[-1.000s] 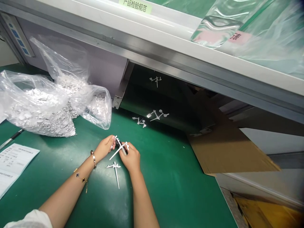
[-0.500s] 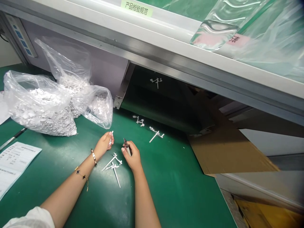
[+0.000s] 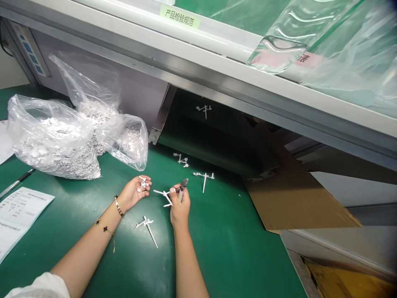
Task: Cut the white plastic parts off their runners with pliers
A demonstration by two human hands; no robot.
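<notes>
My left hand (image 3: 135, 191) is cupped palm up, holding several small white plastic parts (image 3: 143, 183). In my right hand (image 3: 180, 209) is a pair of small nippers (image 3: 184, 184) with a light handle and dark jaws. The thumb and fingers of that hand also pinch a branched white plastic sprue (image 3: 166, 196), which points toward my left palm. Another white sprue (image 3: 146, 224) lies on the green table between my forearms. Beyond my hands lie a sprue with rounded tabs (image 3: 181, 159) and a T-shaped sprue (image 3: 204, 177).
Clear plastic bags (image 3: 56, 145) full of small white pieces stand at the left. Nearer are a pen (image 3: 17, 183) and printed sheets (image 3: 25, 219). A dark glossy panel (image 3: 204, 132) stands behind, beside a cardboard flap (image 3: 297, 203). A metal-edged shelf (image 3: 198, 68) crosses overhead.
My right hand has picked up one of the two near sprues, keeping the nippers, and shifted right. My left hand has opened into a cup, showing the parts. The T-shaped sprue has turned.
</notes>
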